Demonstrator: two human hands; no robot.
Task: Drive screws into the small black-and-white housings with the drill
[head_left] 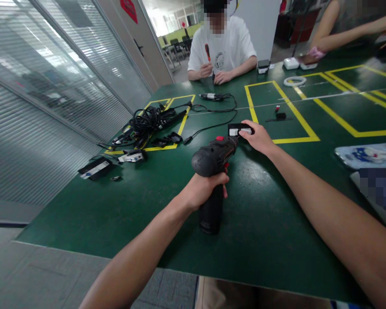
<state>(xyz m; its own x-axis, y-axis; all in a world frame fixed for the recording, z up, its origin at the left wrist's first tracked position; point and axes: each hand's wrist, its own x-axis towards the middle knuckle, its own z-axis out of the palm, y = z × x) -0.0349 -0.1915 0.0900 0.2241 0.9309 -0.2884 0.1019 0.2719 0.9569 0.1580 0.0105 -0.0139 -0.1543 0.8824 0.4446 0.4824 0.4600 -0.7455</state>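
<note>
My left hand point(209, 189) is wrapped round the grip of a black cordless drill point(212, 156) with red accents. Its front end points away from me and to the right. In my right hand point(255, 135) is a small black box with a white label point(234, 130), pinched between thumb and fingers. The drill's tip meets or nearly meets the near left side of this box; the exact contact is too small to make out. Both things are above the green table point(254, 240).
A tangle of black cables point(151, 122) lies at the left, near a black adapter point(94, 168) and a black-and-white device point(131, 156). A phone point(368, 155) rests at the right. Across the table a person holds a screwdriver point(207, 52); another person's arm reaches in at the upper right.
</note>
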